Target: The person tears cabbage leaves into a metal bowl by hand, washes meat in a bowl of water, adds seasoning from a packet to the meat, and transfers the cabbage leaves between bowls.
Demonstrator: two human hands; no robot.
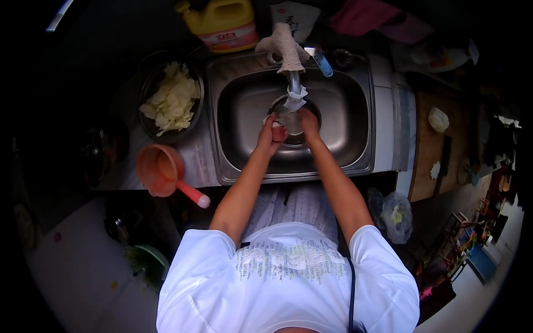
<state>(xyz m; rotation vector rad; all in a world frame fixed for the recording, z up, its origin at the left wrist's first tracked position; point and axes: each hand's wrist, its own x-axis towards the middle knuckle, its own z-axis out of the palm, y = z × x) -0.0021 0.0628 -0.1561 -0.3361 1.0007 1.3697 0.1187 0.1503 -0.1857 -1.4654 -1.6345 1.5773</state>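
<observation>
Both hands are in the steel sink (233,111), under a cloth-wrapped faucet (286,47) with a white wrap at its spout. My left hand (273,132) is curled round something small, whitish and reddish, too small to name. Close beside it, my right hand (307,123) is at the right rim of a round metal bowl or drain opening; its fingers are blurred and partly hidden. Water seems to fall between the two hands.
Left of the sink are a bowl of torn pale leaves (172,100) and a red dipper (161,169). Behind stands a yellow jug (225,28). To the right lie a wooden board (427,144) with a knife (444,161) and a plastic bag (397,219).
</observation>
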